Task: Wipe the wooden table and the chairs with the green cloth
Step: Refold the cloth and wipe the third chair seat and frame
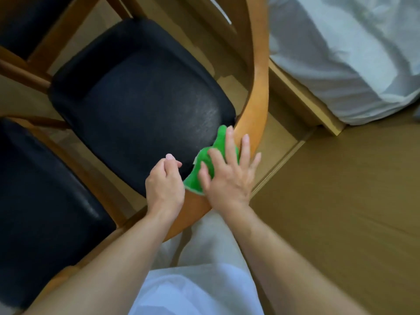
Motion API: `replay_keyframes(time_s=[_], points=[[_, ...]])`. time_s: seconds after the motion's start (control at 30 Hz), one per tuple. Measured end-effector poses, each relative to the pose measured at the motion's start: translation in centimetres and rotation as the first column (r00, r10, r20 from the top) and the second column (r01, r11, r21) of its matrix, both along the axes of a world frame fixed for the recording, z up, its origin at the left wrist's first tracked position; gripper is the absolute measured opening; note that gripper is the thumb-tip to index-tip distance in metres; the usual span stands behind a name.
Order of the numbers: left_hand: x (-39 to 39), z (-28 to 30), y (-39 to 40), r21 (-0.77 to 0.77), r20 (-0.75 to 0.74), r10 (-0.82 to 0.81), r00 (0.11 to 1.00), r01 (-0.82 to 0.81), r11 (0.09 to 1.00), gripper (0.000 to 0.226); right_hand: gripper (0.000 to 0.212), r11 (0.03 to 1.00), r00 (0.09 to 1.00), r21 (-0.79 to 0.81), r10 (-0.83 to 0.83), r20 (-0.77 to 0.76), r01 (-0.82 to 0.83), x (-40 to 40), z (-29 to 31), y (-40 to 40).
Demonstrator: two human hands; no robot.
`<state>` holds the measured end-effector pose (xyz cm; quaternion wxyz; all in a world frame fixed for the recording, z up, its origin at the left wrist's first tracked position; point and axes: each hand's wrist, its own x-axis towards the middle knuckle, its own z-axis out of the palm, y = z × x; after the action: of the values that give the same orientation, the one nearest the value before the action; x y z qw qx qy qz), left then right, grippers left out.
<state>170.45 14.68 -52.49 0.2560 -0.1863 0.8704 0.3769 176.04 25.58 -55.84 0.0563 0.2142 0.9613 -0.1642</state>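
Observation:
A wooden chair with a black padded seat (141,98) stands below me, its curved orange-brown backrest (256,92) sweeping from the top down to my hands. The green cloth (210,160) lies over the backrest's top edge. My right hand (229,176) presses on the cloth with fingers spread and straight, fingertips reaching onto the wood. My left hand (164,180) hovers just left of the cloth at the seat's near edge, fingers loosely curled with nothing in them.
A second black-seated chair (45,201) stands at the left and a third (25,21) at the top left. A bed with white sheets (345,53) on a pale wooden frame fills the top right. Brown floor (341,201) lies to the right.

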Motion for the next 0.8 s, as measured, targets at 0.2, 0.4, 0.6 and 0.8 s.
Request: replay_keyframes(time_s=[0.2, 0.4, 0.6, 0.8], points=[[-1.0, -0.2, 3.2, 0.029, -0.028, 0.054, 0.998, -0.053, 0.998, 0.038, 0.082, 0.946, 0.953, -0.141, -0.299, -0.039, 0.291, -2.3, -0.4, 1.8], [-1.2, -1.5, 8.0, 0.046, -0.022, 0.089, 0.996, -0.088, 0.995, 0.035, 0.105, 0.861, 0.888, -0.288, -0.455, -0.065, 0.420, -10.7, -0.6, 10.4], [-0.8, -3.1, 10.4, -0.266, -0.100, -0.064, 0.993, 0.035, 0.963, 0.037, 0.109, 0.738, 0.815, -0.470, -0.576, -0.063, 0.485, -13.1, -0.9, 13.1], [-1.0, -3.2, 10.6, -0.353, -0.048, -0.076, 0.996, 0.055, 0.934, 0.041, 0.114, 0.368, 0.638, -0.630, -0.721, 0.271, 0.684, -4.8, -0.1, 7.0]])
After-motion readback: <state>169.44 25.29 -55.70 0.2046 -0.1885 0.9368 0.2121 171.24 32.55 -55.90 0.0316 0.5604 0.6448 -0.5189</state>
